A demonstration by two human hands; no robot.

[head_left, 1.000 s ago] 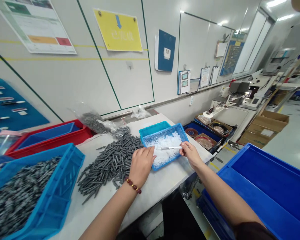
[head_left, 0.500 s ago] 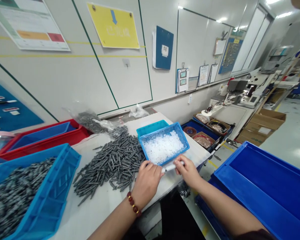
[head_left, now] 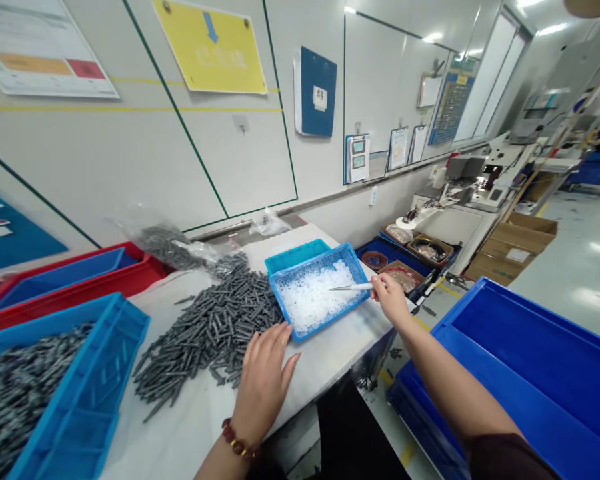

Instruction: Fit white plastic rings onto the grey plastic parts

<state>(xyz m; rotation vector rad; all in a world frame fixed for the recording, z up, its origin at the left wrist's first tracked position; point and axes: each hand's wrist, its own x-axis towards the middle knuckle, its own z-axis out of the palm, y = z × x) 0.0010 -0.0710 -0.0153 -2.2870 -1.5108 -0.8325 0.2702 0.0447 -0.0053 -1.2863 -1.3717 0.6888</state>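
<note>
My right hand (head_left: 387, 297) is closed on a thin white pointed tool (head_left: 353, 287), whose tip reaches over small white translucent pieces (head_left: 315, 293) in a blue tray (head_left: 300, 337). Beside the tray's near left corner, my left hand (head_left: 266, 367) has its fingers apart and holds nothing; its fingertips are close to the tray's edge. Dark grey ribbed parts (head_left: 205, 327) lie heaped on the white table top (head_left: 325, 357), left of the tray. A teal tray (head_left: 297, 257) sits behind the blue one.
At left stand a blue bin (head_left: 95, 373) of dark parts and a red bin (head_left: 150, 270) with a blue one inside. Plastic bags (head_left: 163, 243) lie near the wall. Large blue bins (head_left: 520, 373) are at the right, and cardboard boxes (head_left: 515, 250) stand beyond.
My hands have moved apart. My left hand has let go of the white tool and moved left and down; my right hand has moved up and right with the tool, now over the tray.
</note>
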